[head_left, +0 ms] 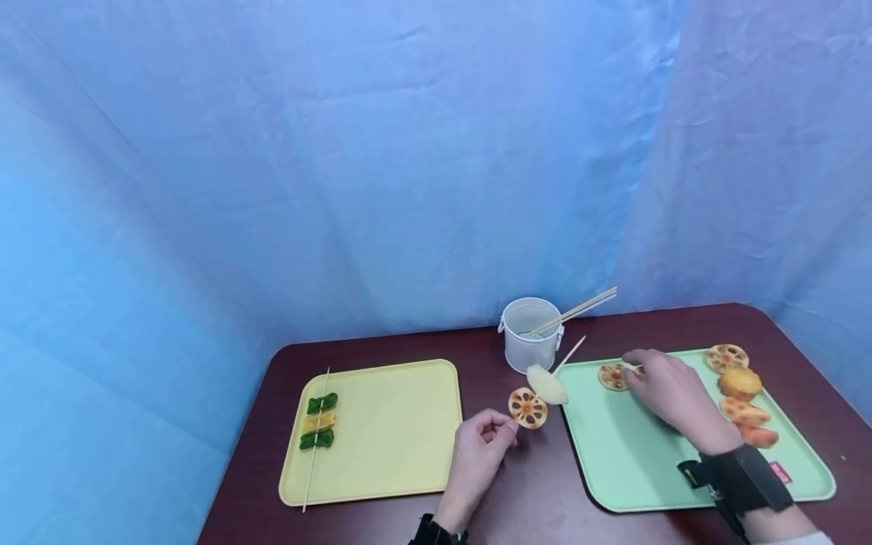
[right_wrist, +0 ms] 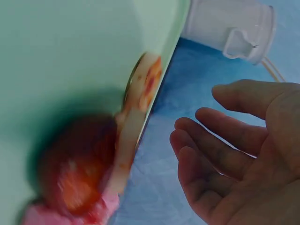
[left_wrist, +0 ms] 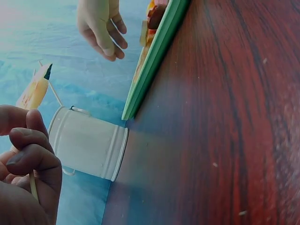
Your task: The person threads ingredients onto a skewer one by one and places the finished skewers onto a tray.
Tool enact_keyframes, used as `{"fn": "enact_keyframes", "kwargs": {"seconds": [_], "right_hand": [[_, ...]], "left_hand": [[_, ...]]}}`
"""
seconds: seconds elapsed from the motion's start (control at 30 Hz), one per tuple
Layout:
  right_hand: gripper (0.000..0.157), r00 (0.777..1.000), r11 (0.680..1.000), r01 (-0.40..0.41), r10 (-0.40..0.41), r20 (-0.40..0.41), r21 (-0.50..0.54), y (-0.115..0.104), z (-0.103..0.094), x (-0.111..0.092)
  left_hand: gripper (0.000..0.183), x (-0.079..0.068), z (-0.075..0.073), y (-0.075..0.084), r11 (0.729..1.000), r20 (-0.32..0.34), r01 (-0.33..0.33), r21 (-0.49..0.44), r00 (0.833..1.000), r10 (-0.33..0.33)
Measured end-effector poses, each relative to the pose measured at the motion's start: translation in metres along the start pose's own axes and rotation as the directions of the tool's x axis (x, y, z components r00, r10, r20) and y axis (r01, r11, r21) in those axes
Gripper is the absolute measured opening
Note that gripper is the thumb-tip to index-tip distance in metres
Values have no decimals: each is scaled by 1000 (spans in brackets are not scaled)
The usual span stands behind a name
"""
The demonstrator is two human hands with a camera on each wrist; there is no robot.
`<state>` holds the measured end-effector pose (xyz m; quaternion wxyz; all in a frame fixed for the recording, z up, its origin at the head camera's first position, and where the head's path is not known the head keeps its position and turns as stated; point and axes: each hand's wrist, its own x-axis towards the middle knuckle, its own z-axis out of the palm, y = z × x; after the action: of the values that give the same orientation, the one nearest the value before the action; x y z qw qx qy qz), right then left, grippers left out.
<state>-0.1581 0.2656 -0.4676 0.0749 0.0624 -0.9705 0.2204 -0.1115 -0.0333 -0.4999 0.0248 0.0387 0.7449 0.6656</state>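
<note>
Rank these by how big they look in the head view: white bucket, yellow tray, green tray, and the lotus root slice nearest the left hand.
1. Green tray
2. Yellow tray
3. White bucket
4. Lotus root slice

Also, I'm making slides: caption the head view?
Left hand holds a loaded skewer; right hand hovers over the green tray.

The table (head_left: 531, 492) was dark reddish brown and a bit shiny, with streaky wood lines and round back corners. A yellow tray (head_left: 395, 431) lay flat on its left side. A green tray (head_left: 613, 469) lay flat on its right side. Between the two trays, near the back edge, a little white bucket (head_left: 527, 353) stood upright, close to the green tray's corner.
</note>
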Motion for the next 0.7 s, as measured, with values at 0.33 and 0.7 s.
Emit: {"fn": "enact_keyframes", "kwargs": {"seconds": [0.33,0.7], "right_hand": [[24,993,988,22,-5,114,-155,5,10,15],[29,991,968,129,-119,59,-214,6,20,18]], "left_hand": [[12,-1,-1,1,1000,-26,-10,-11,1000,9],[20,0,-5,2,999,-14,-33,-20,999,33]]}}
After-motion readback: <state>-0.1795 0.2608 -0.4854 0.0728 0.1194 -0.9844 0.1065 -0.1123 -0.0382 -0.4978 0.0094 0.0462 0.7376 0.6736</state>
